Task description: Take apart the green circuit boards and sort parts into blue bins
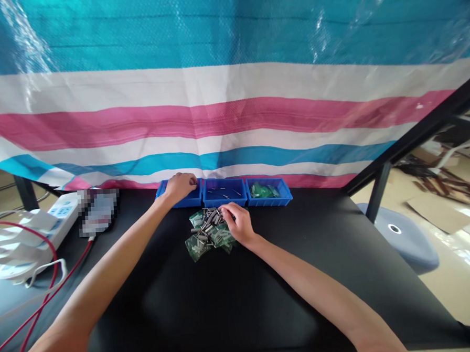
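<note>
My left hand point(181, 186) is over the left blue bin point(189, 202), its fingers curled down. Whatever they hold, if anything, is hidden. At the right side of a pile of small metal pins point(209, 223), my right hand point(239, 223) has thumb and fingers drawn together; I cannot make out what is between them. Small greenish plastic bags point(197, 248) lie under and around the pins. A few thin metal pieces lie in the middle blue bin point(225, 201). Greenish plastic bags fill part of the right blue bin point(270, 201).
The three bins stand side by side along the back of the black table point(179, 310), against a striped plastic sheet point(232, 118). On the left are a white power strip point(63, 208), a blurred-out phone point(99, 212) and red cables point(73, 279). A grey stool point(404, 240) stands beyond the right edge.
</note>
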A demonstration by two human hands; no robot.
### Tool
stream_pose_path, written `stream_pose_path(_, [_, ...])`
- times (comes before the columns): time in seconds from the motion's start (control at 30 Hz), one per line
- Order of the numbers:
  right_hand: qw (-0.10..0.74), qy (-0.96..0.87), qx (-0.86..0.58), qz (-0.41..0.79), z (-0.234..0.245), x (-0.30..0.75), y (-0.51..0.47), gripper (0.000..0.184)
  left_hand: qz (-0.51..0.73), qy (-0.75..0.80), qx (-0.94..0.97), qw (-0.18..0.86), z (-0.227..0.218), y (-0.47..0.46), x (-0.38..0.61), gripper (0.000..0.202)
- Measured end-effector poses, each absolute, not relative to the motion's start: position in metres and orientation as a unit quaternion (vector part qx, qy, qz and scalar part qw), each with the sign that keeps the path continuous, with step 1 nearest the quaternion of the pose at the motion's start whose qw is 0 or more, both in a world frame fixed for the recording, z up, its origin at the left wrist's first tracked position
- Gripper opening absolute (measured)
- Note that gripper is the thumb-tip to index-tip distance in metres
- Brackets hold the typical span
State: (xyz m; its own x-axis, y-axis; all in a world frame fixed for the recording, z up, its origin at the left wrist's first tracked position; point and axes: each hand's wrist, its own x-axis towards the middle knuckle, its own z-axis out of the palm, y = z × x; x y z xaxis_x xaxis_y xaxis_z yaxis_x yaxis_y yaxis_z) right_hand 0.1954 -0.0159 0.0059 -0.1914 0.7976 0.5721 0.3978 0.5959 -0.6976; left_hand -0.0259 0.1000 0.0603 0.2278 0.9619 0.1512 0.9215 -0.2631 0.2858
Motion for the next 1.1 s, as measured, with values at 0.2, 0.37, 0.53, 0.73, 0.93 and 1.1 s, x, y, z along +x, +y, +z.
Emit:
stream_pose_path(0.2, [0.491, -0.746, -0.4, 0.204, 0.005, 0.195, -0.016, 0.023, 0.046, 0.623, 0.781, -0.021, 0.062, 0.1, -0.017, 0.023])
stream_pose_path(0.37, [0.489, -0.748, -0.404, 0.197, 0.004, 0.195, -0.015, 0.024, 0.016, 0.616, 0.786, -0.054, 0.063, 0.097, -0.01, 0.026])
stream_pose_path(0.53, [0.488, -0.749, -0.402, 0.199, 0.004, 0.195, -0.015, 0.024, 0.016, 0.615, 0.786, -0.055, 0.064, 0.094, -0.008, 0.027])
stream_pose_path(0.73, [0.485, -0.749, -0.404, 0.202, 0.004, 0.196, -0.015, 0.024, 0.044, 0.622, 0.781, -0.042, 0.07, 0.093, -0.01, 0.02])
stream_pose_path(0.93, [0.484, -0.746, -0.406, 0.214, 0.005, 0.196, -0.015, 0.023, 0.252, 0.591, 0.767, 0.0, 0.085, 0.053, -0.004, 0.023])
stream_pose_path(1.1, [0.484, -0.748, -0.405, 0.208, 0.005, 0.195, -0.015, 0.023, 0.144, 0.505, 0.844, 0.108, 0.086, 0.013, -0.006, 0.012])
